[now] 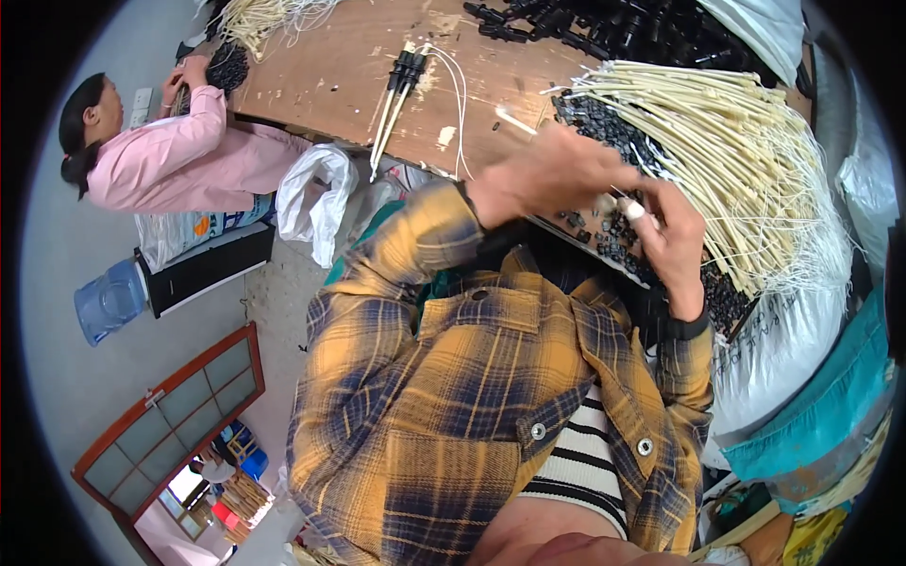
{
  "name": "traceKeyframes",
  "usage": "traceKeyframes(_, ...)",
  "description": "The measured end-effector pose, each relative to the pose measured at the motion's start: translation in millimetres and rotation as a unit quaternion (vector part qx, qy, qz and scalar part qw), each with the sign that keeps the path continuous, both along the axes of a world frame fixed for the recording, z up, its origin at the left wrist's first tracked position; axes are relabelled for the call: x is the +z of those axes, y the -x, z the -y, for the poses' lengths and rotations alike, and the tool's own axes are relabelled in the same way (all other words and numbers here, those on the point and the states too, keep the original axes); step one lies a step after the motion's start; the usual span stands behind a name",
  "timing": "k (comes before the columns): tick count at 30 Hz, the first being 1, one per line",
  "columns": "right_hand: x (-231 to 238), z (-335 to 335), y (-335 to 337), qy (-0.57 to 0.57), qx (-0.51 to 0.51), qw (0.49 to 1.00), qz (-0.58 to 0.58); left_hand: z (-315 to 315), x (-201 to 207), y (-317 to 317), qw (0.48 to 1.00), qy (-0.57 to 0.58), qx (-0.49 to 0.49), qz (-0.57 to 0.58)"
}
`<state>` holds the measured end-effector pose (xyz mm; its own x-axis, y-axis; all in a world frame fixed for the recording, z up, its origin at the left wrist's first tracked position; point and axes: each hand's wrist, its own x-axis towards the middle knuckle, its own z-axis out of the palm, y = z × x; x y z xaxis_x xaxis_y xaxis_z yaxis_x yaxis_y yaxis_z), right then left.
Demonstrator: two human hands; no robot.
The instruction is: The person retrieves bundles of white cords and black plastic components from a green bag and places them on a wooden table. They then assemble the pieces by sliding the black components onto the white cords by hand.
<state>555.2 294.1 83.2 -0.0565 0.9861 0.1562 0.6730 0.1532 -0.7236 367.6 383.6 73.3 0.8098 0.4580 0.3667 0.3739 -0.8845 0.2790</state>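
Cream cords are fanning out at two o'clock from two bare hands working close together.

The left hand, fingers bent, is showing blurred, with a pale rod lying or sticking out just beyond it at eleven o'clock; the right hand, wearing a white thumb wrap, is curving at four o'clock from it. I cannot tell what either is pinching. Small black plastic pieces are lying nearby; black-sleeved cords are resting at ten o'clock.

Pale tubes look smooth, the wooden tabletop scuffed.
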Motion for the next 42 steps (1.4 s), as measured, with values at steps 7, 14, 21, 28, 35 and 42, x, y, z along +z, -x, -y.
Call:
traceKeyframes(7, 8.9, 0.1, -47.6, -0.008, 0.089, 0.754, -0.651, -27.0, -22.1, 54.9, 0.944, 0.2, 0.248, 0.083)
traceKeyframes(14, -12.8, -7.8, 30.5, -0.026, 0.058, 0.996, 0.065, -0.8, -8.8, 13.0, 0.752, 0.603, 0.168, 0.207)
traceKeyframes(21, -21.8, -4.3, 22.0, -0.057, -0.022, 0.995, 0.073, 1.4, -20.7, 19.5, 0.892, 0.416, 0.155, 0.081)
traceKeyframes(28, -21.3, -7.3, 18.1, -0.076, -0.059, 0.992, 0.075, 4.6, -28.6, 20.1, 0.975, 0.169, 0.134, 0.053)
traceKeyframes(35, -24.8, -8.7, 19.7, -0.064, -0.033, 0.996, 0.056, 10.9, -24.5, 12.0, 0.979, 0.177, 0.091, 0.054)
traceKeyframes(42, -25.5, -5.1, 20.5, -0.034, -0.017, 0.999, 0.036, 5.5, -10.1, 9.5, 0.919, 0.359, 0.145, 0.08)
